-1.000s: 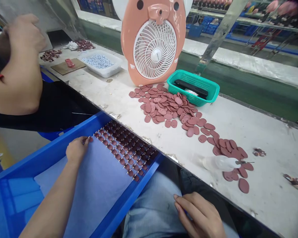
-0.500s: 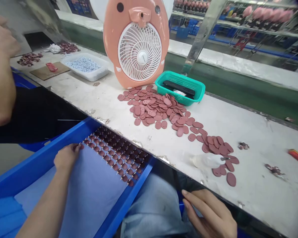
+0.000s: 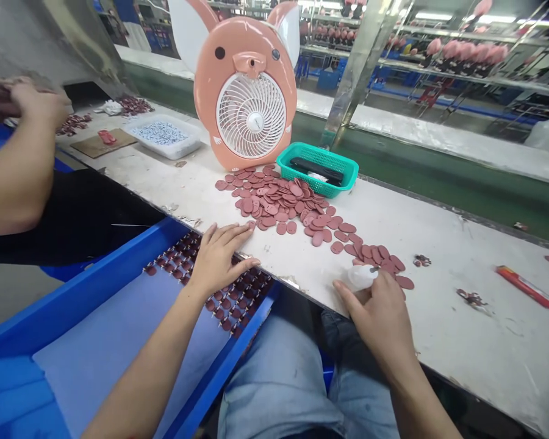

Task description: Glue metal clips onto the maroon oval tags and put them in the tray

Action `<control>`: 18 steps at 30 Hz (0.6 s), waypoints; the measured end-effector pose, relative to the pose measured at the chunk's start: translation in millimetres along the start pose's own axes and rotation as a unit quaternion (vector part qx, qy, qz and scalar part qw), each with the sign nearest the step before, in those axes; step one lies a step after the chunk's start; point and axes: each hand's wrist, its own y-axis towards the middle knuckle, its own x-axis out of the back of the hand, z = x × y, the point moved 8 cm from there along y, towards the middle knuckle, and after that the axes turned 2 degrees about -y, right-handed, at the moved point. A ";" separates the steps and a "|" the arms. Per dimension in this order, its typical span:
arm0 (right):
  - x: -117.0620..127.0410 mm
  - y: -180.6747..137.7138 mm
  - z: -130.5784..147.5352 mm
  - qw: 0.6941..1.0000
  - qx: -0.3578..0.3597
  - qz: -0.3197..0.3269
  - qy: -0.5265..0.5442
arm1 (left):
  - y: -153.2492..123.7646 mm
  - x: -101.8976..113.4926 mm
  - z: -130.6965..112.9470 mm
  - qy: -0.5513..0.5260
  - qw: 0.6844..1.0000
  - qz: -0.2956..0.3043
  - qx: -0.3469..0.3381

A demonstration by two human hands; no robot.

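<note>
My left hand (image 3: pixel 222 259) is open, its fingers spread at the table edge. Its fingertips touch or nearly touch the near side of a pile of reddish-brown oval pieces (image 3: pixel 279 198). My right hand (image 3: pixel 382 311) is closed around a small translucent white bottle (image 3: pixel 361 277) with a dark tip, beside the right end of the ovals; its fingers partly hide the bottle. Below my left arm, a blue tray (image 3: pixel 165 235) holds rows of small dark-red ovals with light metal-like fittings (image 3: pixel 226 308) on a pale blue sheet (image 3: pixel 146 329). My left hand covers part of these rows.
A pink animal-shaped fan (image 3: pixel 251 110) and a green basket (image 3: pixel 318 171) with black items stand behind the pile. A clear tub (image 3: pixel 165 137) is further left. A red packet (image 3: pixel 526 286) lies right. A co-worker's arms (image 3: pixel 22 146) are at left.
My left hand has left the tray's row end and moved up and right to the table edge, opening. My right hand has risen from below the edge to the bottle and closed around it.
</note>
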 end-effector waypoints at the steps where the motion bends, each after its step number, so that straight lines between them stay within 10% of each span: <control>1: 1.5 -0.2 0.9 1.000 0.000 -0.010 0.012 | -3.6 -0.7 0.2 -0.005 1.000 -0.008 0.002; 6: 9.5 -14.1 11.6 0.966 -0.034 -0.039 0.252 | -33.1 -9.0 -8.8 -0.039 0.997 -0.062 0.005; 14: -59.0 -65.9 64.0 0.662 -0.274 0.338 0.611 | -91.8 -6.2 -110.7 -0.171 0.978 -0.098 -0.072; 18: -51.3 -82.6 73.0 0.594 -0.310 0.330 0.665 | -105.4 1.3 -139.5 -0.269 0.944 -0.176 -0.072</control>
